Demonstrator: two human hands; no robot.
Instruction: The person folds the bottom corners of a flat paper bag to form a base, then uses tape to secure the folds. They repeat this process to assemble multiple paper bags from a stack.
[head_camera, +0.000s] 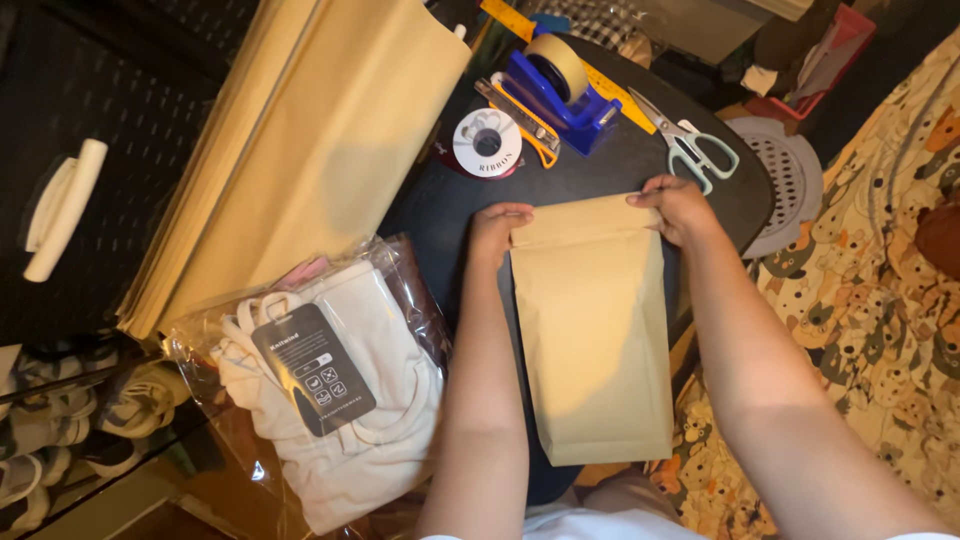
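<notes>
Already folded: top flap of kraft paper package (592, 330) on dark bench (450, 205). Your left hand (494, 232) and right hand (680, 208) fingers pinch flap corners. Unsealed; tape dispenser (560, 85) untouched, far.

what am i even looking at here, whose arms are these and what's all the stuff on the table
This is one picture from a camera worn on a person's head, looking down, so the two bare arms are that person's own. There is no machine.

The left hand and right hand each pinch a top corner of a tan paper parcel, where its flap is folded over. It lies on a dark round table.

Further back on the table lie a blue tape dispenser, a ribbon spool and scissors. To the left are a stack of tan paper sheets and a white garment in a clear bag.
</notes>
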